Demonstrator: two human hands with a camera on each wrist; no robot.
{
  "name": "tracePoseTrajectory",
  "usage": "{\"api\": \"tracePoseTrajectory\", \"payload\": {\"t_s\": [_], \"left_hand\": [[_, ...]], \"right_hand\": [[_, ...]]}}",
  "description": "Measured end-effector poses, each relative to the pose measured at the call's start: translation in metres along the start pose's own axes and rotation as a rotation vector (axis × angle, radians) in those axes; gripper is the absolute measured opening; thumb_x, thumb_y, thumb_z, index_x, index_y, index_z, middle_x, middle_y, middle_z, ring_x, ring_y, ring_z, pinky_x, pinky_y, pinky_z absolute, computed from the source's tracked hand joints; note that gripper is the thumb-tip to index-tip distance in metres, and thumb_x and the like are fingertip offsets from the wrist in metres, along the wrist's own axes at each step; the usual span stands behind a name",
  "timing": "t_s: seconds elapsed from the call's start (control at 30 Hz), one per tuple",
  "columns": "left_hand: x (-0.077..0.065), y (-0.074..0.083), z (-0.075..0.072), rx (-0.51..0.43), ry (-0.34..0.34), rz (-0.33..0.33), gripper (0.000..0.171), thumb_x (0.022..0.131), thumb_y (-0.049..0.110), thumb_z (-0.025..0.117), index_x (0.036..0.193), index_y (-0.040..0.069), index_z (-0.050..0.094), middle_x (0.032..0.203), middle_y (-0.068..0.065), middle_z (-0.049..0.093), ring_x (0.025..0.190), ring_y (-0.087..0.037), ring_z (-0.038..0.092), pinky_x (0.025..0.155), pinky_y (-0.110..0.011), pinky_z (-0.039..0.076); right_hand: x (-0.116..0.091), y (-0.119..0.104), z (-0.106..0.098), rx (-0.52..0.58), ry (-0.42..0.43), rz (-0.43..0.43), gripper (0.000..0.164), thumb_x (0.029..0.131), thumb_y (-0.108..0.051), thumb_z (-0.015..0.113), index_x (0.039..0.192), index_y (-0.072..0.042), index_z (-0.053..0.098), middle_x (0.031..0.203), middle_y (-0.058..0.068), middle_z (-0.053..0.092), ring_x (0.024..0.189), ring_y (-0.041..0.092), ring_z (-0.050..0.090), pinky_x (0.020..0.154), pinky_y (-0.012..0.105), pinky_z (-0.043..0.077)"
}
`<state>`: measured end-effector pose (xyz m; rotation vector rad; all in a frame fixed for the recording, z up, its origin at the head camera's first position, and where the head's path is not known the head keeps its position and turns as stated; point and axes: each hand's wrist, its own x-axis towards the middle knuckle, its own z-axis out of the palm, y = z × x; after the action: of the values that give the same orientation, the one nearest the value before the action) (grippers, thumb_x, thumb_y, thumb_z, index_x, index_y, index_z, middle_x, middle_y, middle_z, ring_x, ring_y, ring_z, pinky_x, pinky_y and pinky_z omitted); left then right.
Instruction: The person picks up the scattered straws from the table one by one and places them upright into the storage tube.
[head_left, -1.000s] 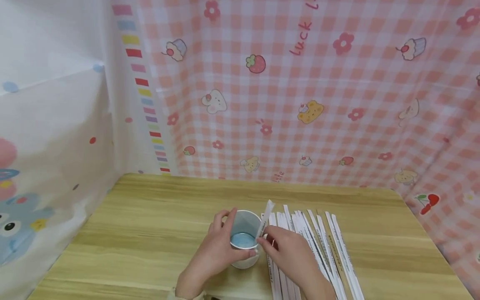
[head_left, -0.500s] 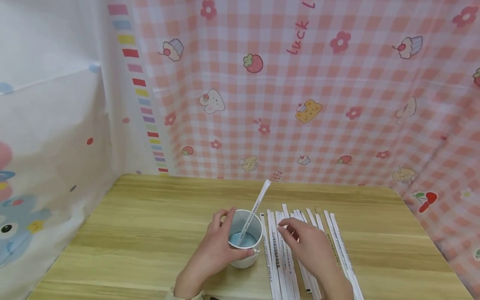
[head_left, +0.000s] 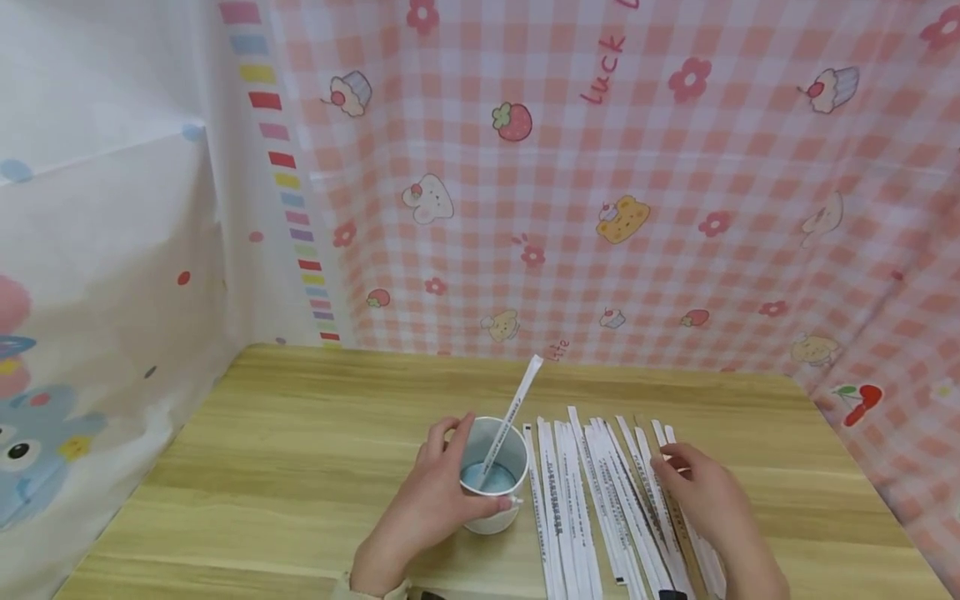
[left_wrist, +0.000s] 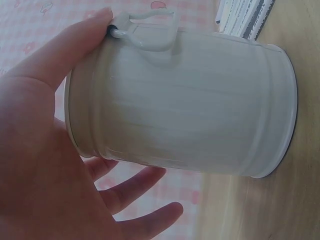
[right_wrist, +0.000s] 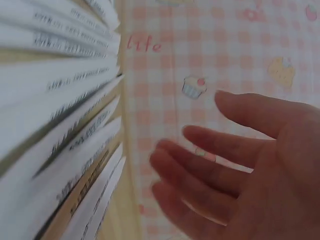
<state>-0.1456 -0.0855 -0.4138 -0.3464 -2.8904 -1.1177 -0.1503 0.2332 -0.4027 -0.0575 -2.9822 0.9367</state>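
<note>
Head view: my left hand (head_left: pixel 427 493) grips the cup (head_left: pixel 491 523), best held steady; my loose, empty right hand (head_left: pixel 701 483) hovers by wrapped sticks (head_left: pixel 555 500).

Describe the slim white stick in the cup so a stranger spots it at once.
On the wood-grain table, find the white cup held by the left hand. Inside leans the slim white stick, dark print along it. The other sticks lie on the table; it alone stands in the cup.
</note>
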Motion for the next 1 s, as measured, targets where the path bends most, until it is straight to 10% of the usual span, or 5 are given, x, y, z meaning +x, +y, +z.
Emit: {"api": "tracePoseTrajectory", "payload": {"t_s": [0.3,0.57,1.0], "left_hand": [[0.000,0.001,-0.002,0.001,-0.001,-0.007,0.106,0.057,0.064,0.070,0.142,0.026,0.020,0.136,-0.002,0.023,0.114,-0.024,0.034,0.080,-0.040,0.043],[-0.001,0.001,-0.001,-0.003,-0.006,-0.016,0.106,0.057,0.063,0.070,0.142,0.027,0.019,0.136,-0.002,0.023,0.113,-0.023,0.035,0.079,-0.040,0.043],[-0.001,0.002,-0.002,-0.002,-0.010,-0.013,0.103,0.057,0.062,0.071,0.141,0.025,0.022,0.135,-0.003,0.024,0.112,-0.023,0.036,0.078,-0.040,0.044]], "right_hand": [[0.002,0.038,-0.008,-0.053,-0.227,0.102,0.074,0.088,-0.047,0.047,0.123,0.017,0.037,0.118,0.033,0.047,0.104,0.046,0.046,0.081,0.053,0.038],[0.002,0.051,-0.007,-0.083,-0.269,0.158,0.083,0.081,-0.056,0.052,0.119,0.017,0.042,0.114,0.033,0.048,0.100,0.047,0.046,0.078,0.053,0.039],[0.003,0.051,0.007,-0.098,-0.180,0.172,0.031,0.078,-0.033,0.063,0.083,-0.002,0.061,0.079,0.007,0.059,0.071,0.021,0.052,0.063,0.038,0.039]]}}
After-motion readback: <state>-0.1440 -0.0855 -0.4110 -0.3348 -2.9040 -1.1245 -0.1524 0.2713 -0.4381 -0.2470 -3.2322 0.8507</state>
